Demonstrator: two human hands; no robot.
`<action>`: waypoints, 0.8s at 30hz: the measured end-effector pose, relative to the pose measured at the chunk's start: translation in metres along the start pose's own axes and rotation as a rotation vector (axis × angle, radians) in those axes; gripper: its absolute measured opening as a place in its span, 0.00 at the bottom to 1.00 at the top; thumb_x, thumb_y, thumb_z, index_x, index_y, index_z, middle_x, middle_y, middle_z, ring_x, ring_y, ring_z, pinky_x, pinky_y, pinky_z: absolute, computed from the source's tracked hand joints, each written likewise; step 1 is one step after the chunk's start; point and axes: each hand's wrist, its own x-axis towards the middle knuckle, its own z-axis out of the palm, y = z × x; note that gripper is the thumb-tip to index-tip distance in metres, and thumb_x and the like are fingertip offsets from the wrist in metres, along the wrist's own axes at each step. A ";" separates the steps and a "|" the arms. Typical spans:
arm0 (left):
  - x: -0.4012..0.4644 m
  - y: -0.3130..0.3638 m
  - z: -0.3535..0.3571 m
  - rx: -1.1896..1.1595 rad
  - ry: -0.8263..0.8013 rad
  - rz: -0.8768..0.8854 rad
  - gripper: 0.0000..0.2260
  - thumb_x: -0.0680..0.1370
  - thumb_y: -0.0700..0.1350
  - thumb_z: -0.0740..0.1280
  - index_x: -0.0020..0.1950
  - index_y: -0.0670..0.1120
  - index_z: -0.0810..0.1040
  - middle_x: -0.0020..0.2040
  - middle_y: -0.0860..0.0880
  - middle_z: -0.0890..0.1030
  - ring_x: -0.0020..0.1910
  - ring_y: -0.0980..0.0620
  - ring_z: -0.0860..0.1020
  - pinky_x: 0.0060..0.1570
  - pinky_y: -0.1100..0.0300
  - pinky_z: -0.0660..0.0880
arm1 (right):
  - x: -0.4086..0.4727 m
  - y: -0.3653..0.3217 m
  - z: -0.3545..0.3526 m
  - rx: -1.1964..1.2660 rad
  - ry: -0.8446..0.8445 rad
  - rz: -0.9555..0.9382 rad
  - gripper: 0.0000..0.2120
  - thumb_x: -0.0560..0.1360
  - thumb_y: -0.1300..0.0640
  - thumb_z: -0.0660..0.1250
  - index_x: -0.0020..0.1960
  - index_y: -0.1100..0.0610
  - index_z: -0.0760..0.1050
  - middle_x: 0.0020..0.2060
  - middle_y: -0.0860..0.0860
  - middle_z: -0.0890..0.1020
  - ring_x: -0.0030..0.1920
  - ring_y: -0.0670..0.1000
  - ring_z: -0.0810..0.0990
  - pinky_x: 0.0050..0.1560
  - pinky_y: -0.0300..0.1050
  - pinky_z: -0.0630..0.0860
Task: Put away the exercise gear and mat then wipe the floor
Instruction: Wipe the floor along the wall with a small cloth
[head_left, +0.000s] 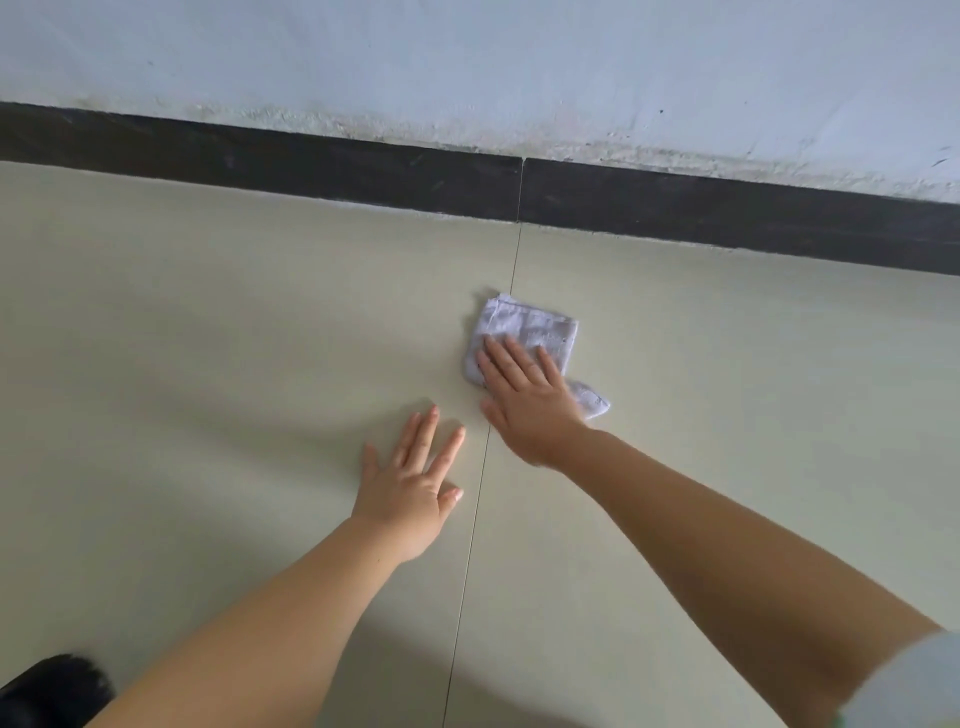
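Two hands on the floor (208, 322): right hand (524, 400) presses the cloth (524, 332) flat-fingered, cloth at twelve o'clock; left hand (415, 483) splayed, bracing.

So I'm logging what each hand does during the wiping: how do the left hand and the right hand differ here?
The right hand presses flat on the white cloth; the left hand rests on the bare floor and touches no cloth. The right hand reaches farther toward the dark baseboard; the left hand lies nearer the person. The right hand lies right of the tile seam, the left hand left of it. Both are open, palms down.
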 end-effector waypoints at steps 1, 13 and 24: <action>0.000 -0.001 0.000 -0.002 0.003 0.000 0.30 0.82 0.58 0.48 0.73 0.55 0.29 0.67 0.53 0.22 0.75 0.51 0.33 0.71 0.39 0.46 | 0.000 0.002 -0.004 -0.013 -0.019 -0.049 0.29 0.80 0.42 0.36 0.78 0.52 0.38 0.77 0.48 0.40 0.76 0.48 0.37 0.73 0.49 0.33; -0.001 -0.005 0.000 -0.054 0.018 0.027 0.27 0.83 0.55 0.46 0.74 0.57 0.31 0.71 0.53 0.24 0.76 0.52 0.34 0.71 0.39 0.46 | -0.055 0.082 0.004 0.296 0.301 0.827 0.31 0.77 0.46 0.42 0.78 0.55 0.48 0.78 0.53 0.48 0.77 0.53 0.46 0.75 0.54 0.40; -0.005 -0.013 -0.017 -0.297 0.064 0.050 0.24 0.83 0.45 0.46 0.78 0.52 0.41 0.78 0.58 0.40 0.76 0.59 0.41 0.74 0.42 0.46 | -0.087 0.015 0.043 0.065 0.137 0.227 0.27 0.78 0.47 0.48 0.73 0.58 0.65 0.72 0.53 0.68 0.71 0.56 0.67 0.70 0.54 0.52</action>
